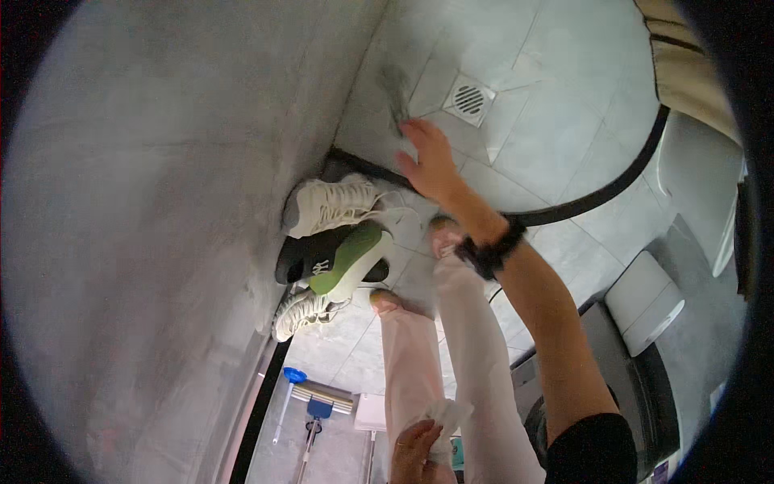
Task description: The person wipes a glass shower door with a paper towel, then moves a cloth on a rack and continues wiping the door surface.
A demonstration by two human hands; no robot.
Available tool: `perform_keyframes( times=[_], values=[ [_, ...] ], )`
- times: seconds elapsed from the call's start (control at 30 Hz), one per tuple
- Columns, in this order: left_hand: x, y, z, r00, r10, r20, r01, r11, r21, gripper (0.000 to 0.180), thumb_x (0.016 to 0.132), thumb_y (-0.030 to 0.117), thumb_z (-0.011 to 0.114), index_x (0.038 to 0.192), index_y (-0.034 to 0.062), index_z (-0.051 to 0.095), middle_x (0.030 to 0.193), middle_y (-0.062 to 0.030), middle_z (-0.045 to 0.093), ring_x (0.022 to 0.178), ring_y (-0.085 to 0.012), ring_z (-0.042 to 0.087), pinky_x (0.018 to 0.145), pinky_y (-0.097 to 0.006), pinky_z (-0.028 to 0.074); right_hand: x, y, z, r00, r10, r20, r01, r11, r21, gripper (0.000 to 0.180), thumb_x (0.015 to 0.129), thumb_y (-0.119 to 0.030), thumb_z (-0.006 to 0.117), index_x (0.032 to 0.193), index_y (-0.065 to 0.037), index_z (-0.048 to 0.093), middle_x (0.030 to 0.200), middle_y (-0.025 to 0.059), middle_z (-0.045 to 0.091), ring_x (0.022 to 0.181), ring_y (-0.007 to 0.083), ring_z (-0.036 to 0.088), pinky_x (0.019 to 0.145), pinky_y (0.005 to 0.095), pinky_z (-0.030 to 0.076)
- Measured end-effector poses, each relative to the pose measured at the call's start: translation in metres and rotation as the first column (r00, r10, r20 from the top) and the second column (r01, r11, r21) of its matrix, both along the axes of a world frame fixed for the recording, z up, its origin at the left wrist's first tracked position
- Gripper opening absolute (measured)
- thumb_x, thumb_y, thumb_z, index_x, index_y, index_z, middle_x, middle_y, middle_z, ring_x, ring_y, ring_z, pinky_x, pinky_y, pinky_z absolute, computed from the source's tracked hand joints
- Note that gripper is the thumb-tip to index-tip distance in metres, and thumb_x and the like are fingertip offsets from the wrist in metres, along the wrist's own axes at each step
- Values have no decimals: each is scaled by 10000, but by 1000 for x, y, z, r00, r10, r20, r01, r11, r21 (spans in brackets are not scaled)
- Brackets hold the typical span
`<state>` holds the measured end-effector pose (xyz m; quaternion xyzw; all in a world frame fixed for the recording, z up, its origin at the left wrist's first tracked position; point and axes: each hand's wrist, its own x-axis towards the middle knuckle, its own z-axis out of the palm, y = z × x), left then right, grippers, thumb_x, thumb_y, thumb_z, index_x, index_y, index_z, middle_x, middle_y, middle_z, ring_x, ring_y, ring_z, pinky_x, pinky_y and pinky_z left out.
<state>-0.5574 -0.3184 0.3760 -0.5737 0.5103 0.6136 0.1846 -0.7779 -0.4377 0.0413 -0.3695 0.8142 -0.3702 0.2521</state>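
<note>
My right hand (431, 161), with a black band on its wrist, reaches over the grey tiled shower floor (564, 121). Its thumb stands apart from the fingers. Just beyond the fingertips is a dark, motion-smeared streak (395, 93); I cannot make out what it is or whether it touches them. Low in the picture, my left hand (415, 452) is closed on a crumpled white tissue (451, 419) in front of my light trousers. Nearest to my right hand on the left are a white laced sneaker (334, 202), a black slipper (302, 260) and a green-and-white shoe (351, 262).
A square metal floor drain (469, 99) lies in the shower floor, bounded by a raised black curb (601, 208). Another pale sneaker (300, 315) rests by the grey wall (161, 242). A mop (320, 407) and blue plunger (295, 375) are lower left; a beige curtain (697, 81) hangs right.
</note>
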Motion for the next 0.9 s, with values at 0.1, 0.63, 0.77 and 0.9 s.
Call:
perform_keyframes(
  times=[0.1, 0.63, 0.77, 0.9],
  values=[
    [0, 3, 9, 1000, -1, -16, 1, 1000, -29, 378, 730, 48, 403, 1099, 4, 470, 1110, -185, 435, 1044, -327, 400, 850, -377, 350, -13, 28, 95, 984, -147, 100, 156, 984, -89, 252, 672, -42, 575, 921, -28, 533, 959, 121, 511, 857, 268, 512, 721, 332, 424],
    [55, -1, 96, 729, -677, -102, 447, 583, -678, 291, 641, 37, 536, 923, -34, 555, 1302, -229, 187, 983, -337, 442, 748, -346, 436, 103, 179, 394, 893, 450, 0, -439, 870, -223, 171, 690, -56, 556, 852, -47, 502, 831, 112, 555, 626, 285, 514, 564, 392, 404],
    [87, 6, 139, 754, -517, -405, 245, 794, -557, 404, 563, 11, 546, 967, 14, 559, 1236, -213, 305, 932, -318, 478, 753, -350, 408, 144, 190, 476, 741, 670, 45, -656, 736, -165, 141, 748, -104, 523, 870, -35, 512, 781, 112, 548, 688, 275, 538, 578, 335, 433],
    [116, 16, 190, 677, -551, -489, 330, 820, -468, 313, 612, -3, 555, 926, 4, 559, 1071, -157, 468, 885, -291, 505, 740, -322, 410, 151, 192, 543, 826, 476, 302, -417, 876, -243, 139, 764, -87, 527, 884, -25, 496, 762, 80, 544, 631, 150, 514, 576, 253, 419]
  ],
)
